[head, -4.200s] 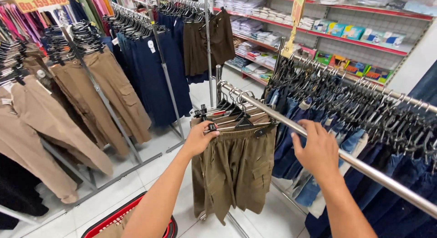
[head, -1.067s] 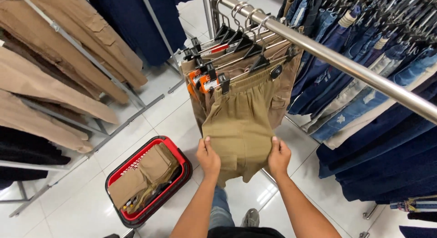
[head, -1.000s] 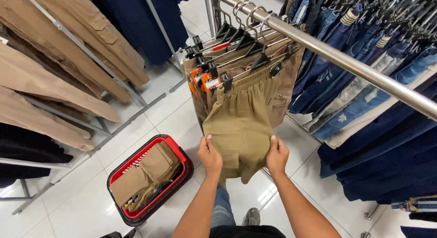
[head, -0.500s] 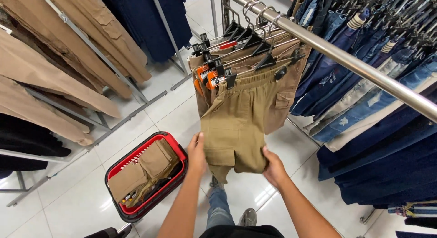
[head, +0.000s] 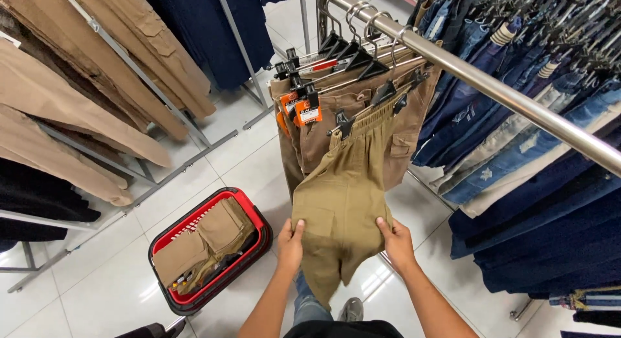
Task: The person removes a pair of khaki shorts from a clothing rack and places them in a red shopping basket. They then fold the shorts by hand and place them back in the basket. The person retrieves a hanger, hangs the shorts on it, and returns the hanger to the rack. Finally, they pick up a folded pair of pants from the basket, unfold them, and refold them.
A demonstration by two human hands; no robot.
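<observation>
My left hand (head: pixel 291 242) and right hand (head: pixel 396 242) each pinch a lower edge of the khaki cargo shorts (head: pixel 343 202), which hang from the metal rail (head: pixel 491 92) ahead. To the near left, a red basket (head: pixel 255 212) on the floor holds folded khaki garments.

both hands have dropped from the rail (head: pixel 491 86) to the khaki shorts (head: pixel 343 202), left hand (head: pixel 291 241) and right hand (head: pixel 396 242) now gripping the legs lower down.

Head view, steeply down, seemingly close
</observation>
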